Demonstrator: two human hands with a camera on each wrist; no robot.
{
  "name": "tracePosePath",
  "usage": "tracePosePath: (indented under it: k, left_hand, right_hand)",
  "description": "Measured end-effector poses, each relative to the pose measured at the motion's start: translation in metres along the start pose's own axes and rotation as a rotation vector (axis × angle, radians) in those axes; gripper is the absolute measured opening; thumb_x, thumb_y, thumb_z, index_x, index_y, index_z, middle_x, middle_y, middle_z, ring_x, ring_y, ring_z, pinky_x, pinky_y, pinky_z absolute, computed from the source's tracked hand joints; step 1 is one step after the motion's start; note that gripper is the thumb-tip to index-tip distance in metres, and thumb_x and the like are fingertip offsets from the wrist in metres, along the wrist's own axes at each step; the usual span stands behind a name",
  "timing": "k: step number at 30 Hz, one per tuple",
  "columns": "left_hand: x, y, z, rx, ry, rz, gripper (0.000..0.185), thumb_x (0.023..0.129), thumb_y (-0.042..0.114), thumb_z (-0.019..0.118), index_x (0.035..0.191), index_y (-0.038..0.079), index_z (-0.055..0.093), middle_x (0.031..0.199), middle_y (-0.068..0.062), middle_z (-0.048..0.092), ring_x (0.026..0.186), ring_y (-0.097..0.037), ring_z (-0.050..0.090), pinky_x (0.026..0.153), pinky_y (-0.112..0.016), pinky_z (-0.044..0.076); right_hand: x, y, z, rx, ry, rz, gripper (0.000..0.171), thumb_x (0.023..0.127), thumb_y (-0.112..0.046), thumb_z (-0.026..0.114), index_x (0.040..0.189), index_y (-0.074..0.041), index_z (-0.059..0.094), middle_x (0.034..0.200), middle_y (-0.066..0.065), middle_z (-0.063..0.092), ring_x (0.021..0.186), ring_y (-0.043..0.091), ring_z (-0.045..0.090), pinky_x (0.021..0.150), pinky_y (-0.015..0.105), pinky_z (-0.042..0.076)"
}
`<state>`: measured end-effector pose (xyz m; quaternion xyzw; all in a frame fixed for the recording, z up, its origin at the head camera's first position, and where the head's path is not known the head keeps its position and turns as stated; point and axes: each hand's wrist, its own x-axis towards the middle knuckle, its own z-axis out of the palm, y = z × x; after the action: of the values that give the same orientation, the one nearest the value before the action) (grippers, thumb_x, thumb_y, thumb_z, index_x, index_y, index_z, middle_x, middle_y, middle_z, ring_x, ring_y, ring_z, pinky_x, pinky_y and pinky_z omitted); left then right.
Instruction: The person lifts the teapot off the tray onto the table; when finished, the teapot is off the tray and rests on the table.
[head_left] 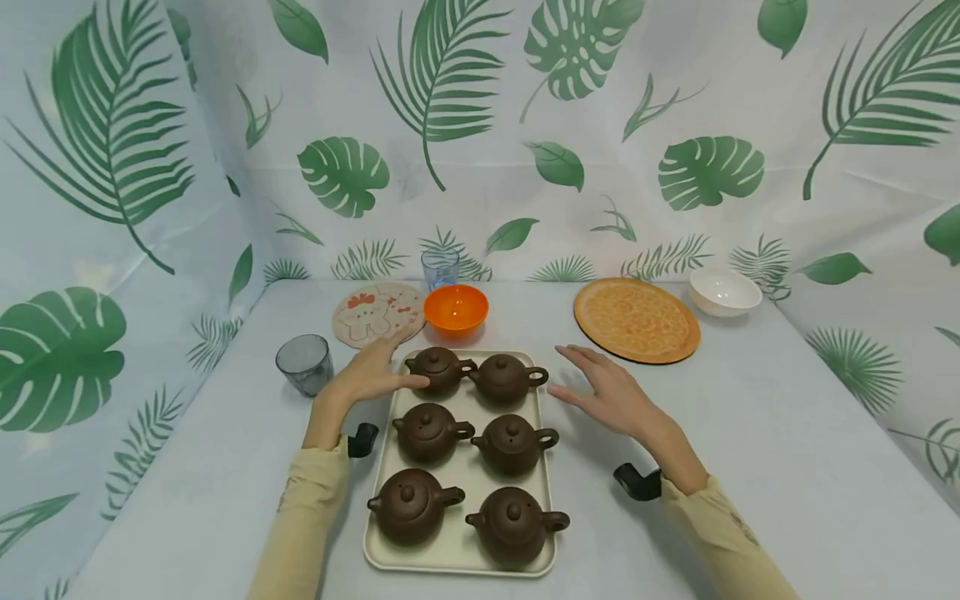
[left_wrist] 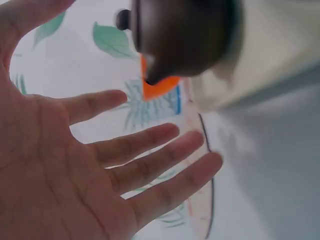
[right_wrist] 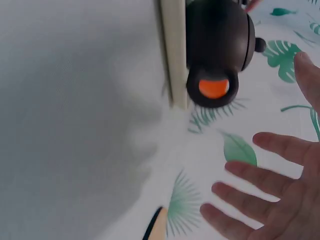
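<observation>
Several dark brown clay teapots with lids stand in two columns on a cream tray. My left hand hovers by the tray's far left corner, fingers spread, its thumb overlapping the far left teapot in the head view. In the left wrist view the palm faces the camera with nothing in it, and a teapot shows above the fingers. My right hand is held off the tray's right side, fingers extended, near the handle of the far right teapot. That teapot's looped handle shows in the right wrist view, apart from the fingertips.
Behind the tray sit an orange bowl, a blue glass and a round mat with a cartoon animal. A grey glass stands left. Back right are a round orange-patterned mat and a white bowl. Leaf-print sheets enclose the table.
</observation>
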<state>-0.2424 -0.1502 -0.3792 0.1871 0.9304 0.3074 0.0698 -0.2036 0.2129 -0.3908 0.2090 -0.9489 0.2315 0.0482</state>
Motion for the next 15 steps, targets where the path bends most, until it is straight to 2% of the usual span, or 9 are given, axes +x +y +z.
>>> tracePosePath:
  k: [4,7,11,15]
  left_hand:
    - [0.003,-0.008,0.002,-0.061,-0.039,-0.037,0.092,0.083,0.039,0.072,0.153,0.007,0.022,0.14,-0.028,0.044,0.106,-0.039,0.06,0.091,-0.051,0.05]
    - [0.004,-0.015,0.005,-0.176,-0.047,-0.1,0.089,0.084,0.031,0.072,0.151,0.001,0.022,0.131,-0.031,0.049,0.086,-0.032,0.066,0.076,-0.042,0.057]
    - [0.005,-0.027,0.011,-0.384,-0.013,-0.201,0.08,0.082,0.014,0.071,0.147,-0.005,0.029,0.122,-0.031,0.051,0.078,-0.03,0.068,0.064,-0.037,0.06]
    - [0.007,-0.034,0.015,-0.53,0.019,-0.25,0.066,0.079,-0.001,0.069,0.138,-0.01,0.041,0.116,-0.031,0.054,0.079,-0.028,0.067,0.064,-0.037,0.061]
  right_hand:
    - [0.011,-0.004,0.004,0.062,0.015,-0.064,0.063,0.089,-0.044,0.065,0.14,-0.009,0.05,0.138,0.016,0.052,0.127,0.035,0.049,0.103,0.053,0.043]
    - [0.02,-0.008,0.009,0.115,0.012,-0.097,0.061,0.088,-0.039,0.068,0.137,-0.007,0.053,0.135,0.015,0.056,0.122,0.034,0.053,0.1,0.05,0.046]
    - [0.031,-0.012,0.016,0.179,-0.021,-0.113,0.056,0.086,-0.035,0.07,0.13,-0.002,0.058,0.125,0.015,0.063,0.112,0.031,0.061,0.094,0.046,0.052]
    - [0.036,-0.011,0.022,0.237,-0.041,-0.114,0.047,0.085,-0.027,0.074,0.122,0.0,0.064,0.114,0.015,0.068,0.103,0.028,0.066,0.088,0.041,0.056]
